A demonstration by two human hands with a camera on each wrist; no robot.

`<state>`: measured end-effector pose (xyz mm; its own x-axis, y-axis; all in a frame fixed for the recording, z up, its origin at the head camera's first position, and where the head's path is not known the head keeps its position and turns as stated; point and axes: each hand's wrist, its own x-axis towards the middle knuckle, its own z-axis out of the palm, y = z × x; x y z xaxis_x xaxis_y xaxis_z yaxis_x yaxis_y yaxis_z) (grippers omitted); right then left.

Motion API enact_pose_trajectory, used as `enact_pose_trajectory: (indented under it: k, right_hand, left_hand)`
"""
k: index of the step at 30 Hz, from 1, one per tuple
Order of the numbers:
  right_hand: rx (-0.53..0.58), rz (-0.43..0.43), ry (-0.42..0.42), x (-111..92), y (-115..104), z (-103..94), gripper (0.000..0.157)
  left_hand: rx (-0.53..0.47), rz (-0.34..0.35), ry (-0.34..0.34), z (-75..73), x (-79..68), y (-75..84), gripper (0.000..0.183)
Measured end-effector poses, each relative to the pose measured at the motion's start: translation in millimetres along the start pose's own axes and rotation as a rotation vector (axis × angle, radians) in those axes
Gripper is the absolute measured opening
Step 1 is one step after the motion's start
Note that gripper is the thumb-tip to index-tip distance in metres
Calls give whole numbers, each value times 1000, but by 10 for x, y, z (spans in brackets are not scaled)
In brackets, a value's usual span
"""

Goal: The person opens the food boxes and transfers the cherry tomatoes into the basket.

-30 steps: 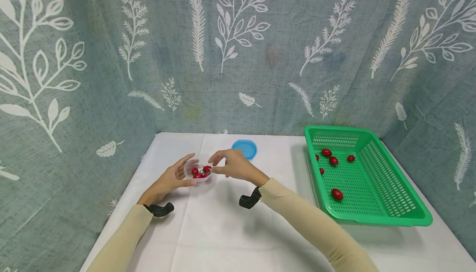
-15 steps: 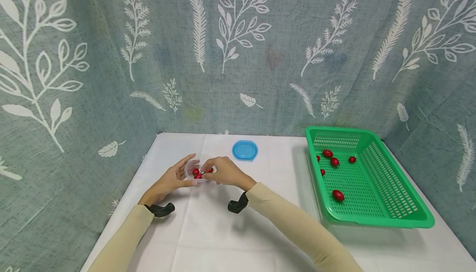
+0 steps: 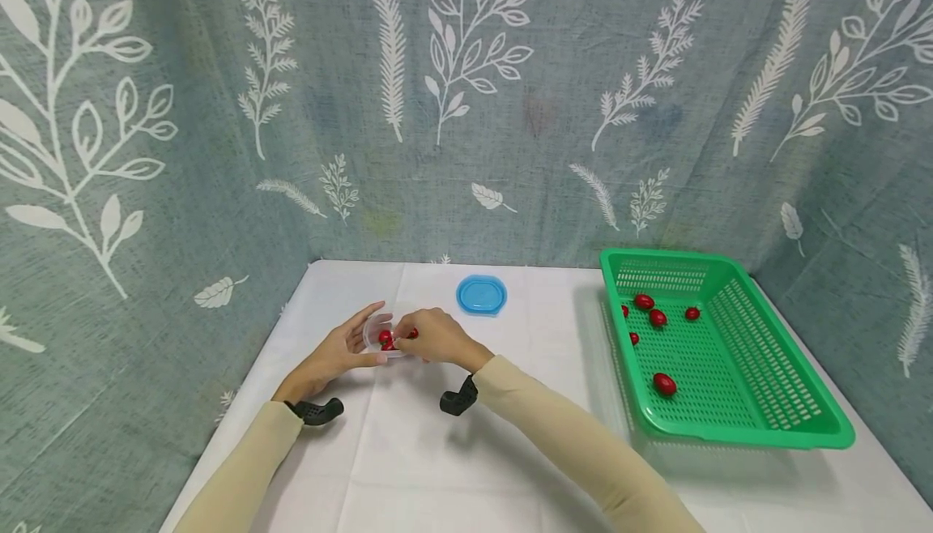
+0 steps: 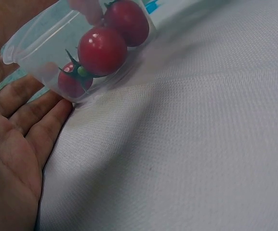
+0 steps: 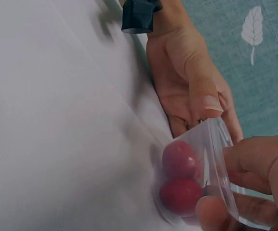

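Note:
A small clear plastic container (image 4: 42, 43) with several red cherry tomatoes (image 4: 102, 50) in it, some with green stems, sits on the white cloth. My left hand (image 3: 337, 357) holds it from the left, thumb at the near rim and fingers around the far side. My right hand (image 3: 440, 337) reaches over the right rim, its fingers bent down among the tomatoes. In the left wrist view a right fingertip (image 4: 88, 9) comes close to two tomatoes inside. Whether the right fingers pinch one is hidden by the hand.
Behind the right hand lies a blue lid (image 3: 482, 296). A green perforated basket (image 3: 743, 441) stands at the right with several loose tomatoes (image 3: 664, 385) in it. Patterned grey-green curtains (image 3: 539, 176) enclose the back and sides of the table (image 3: 430, 460).
My right hand has moved left and slightly down, from the container's right edge to inside it, uncovering the blue lid. The left hand keeps its hold on the container.

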<state>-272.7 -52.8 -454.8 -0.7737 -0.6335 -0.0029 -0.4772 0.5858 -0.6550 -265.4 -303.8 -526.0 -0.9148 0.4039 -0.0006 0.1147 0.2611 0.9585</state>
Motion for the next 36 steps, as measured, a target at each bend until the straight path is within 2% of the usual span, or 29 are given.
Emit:
enact_pose_trajectory:
  k: [12, 19, 22, 28, 36]
  right_hand:
    - [-83, 19, -104, 39, -6, -46, 24]
    - [-143, -5, -153, 67, 3, -69, 41]
    - [-171, 7, -171, 69, 6, -71, 38]
    - [-156, 40, -208, 64, 19, -71, 27]
    - [-88, -3, -211, 86, 45, -79, 34]
  left_hand:
    - [-5, 11, -14, -12, -4, -14, 103]
    - [9, -2, -9, -15, -4, -8, 101]
    - [17, 4, -12, -12, -11, 24, 100]
    - [27, 13, -8, -12, -16, 63, 100]
    - [20, -9, -12, -17, -19, 32, 99]
